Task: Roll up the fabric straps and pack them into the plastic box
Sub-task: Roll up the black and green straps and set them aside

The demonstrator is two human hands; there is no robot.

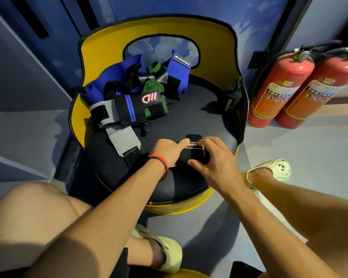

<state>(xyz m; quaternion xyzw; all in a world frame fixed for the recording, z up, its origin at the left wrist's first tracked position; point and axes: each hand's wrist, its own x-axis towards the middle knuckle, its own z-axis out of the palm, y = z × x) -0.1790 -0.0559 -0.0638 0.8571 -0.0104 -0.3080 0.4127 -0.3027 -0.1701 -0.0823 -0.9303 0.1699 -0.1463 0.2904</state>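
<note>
Both hands (167,151) (215,159) curled around black strap (193,155)

A yellow tub chair (100,43) with a black-edged backrest and an oval cut-out filled the middle, a dark round cushion (191,117) on its seat. At 2 o'clock two red fire extinguishers (279,87) (315,97) stood side by side on the grey floor (313,153), each with a thin yellow band near its base. A blue wall (169,7) rose at 12 o'clock. One pale perforated clog (277,169) sat at 4 o'clock just beside the chair's base, another pale clog (167,251) at 6 o'clock
</note>
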